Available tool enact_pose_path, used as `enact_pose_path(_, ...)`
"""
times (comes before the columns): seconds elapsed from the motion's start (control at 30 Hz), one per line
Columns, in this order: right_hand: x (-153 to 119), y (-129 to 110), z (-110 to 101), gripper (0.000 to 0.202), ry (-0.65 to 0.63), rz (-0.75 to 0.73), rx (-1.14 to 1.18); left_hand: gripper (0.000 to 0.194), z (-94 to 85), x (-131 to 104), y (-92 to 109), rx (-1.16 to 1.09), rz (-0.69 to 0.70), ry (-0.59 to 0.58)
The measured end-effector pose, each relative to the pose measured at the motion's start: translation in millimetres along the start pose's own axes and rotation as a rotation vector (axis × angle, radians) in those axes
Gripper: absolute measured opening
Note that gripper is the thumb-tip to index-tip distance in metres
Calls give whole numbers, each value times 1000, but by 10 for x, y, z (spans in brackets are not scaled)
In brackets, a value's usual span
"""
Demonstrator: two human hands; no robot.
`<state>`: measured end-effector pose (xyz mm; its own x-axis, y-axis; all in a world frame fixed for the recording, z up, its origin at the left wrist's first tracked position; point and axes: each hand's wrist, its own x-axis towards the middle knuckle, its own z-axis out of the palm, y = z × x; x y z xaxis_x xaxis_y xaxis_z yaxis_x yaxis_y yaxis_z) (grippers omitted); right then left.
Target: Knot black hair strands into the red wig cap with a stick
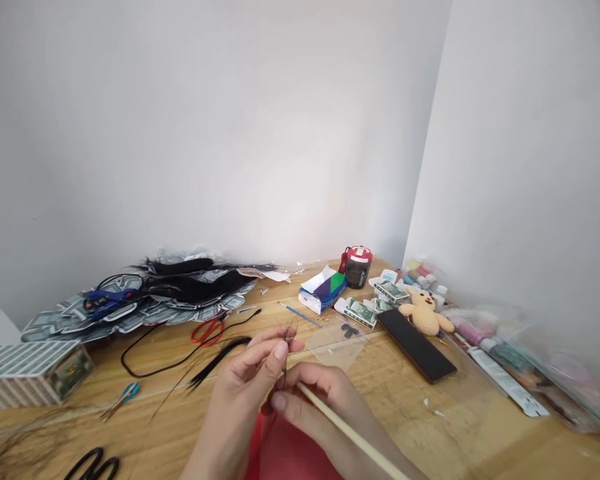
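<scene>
Centre front, my left hand (pixel 245 383) is closed in a pinch, thumb against fingers, with fine dark hair strands (pixel 287 340) between them. Just right of it and almost touching, my right hand (pixel 330 407) grips a slender pale stick (pixel 350 432) that slants down to the right. The stick's front end is hidden at the fingertips, among the dark strands. Below both hands is something red (pixel 300 450), partly covered by them. Behind my left hand a lock of black hair (pixel 220 360) lies on the wooden table (pixel 165 413).
At left are black-handled scissors (pixel 94 465), small blue-handled scissors (pixel 125 398), a striped box (pixel 35 373) and red-handled scissors (pixel 209 331). Long black hair bundles (pixel 195 288) lie behind. To the right are a tissue pack (pixel 323 290), a phone (pixel 417 345) and a crocheted doll (pixel 425 313).
</scene>
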<state>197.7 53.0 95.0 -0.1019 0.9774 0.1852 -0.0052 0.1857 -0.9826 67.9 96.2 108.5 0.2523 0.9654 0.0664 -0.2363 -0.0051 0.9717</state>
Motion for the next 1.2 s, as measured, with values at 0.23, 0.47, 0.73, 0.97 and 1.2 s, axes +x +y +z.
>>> enact_pose_path(0.23, -28, -180, -200, 20, 50, 78, -46, 30, -86, 97, 35, 65, 110, 48)
enact_pose_path(0.47, -25, -293, -341, 26, 57, 67, 13, 33, -235, 211, 86, -76, 95, 99)
enact_pose_path(0.73, -39, -290, -511, 26, 124, 45, 31, 43, -280, 200, 195, -213, -51, 4)
enact_pose_path(0.97, -11, -237, -700, 28, 217, 17, -77, 47, -385, 269, 165, 75, -49, -139)
enact_pose_path(1.2, 20, -227, -913, 32, 316, -28, -278, 35, -495, 239, 210, 627, 82, -342)
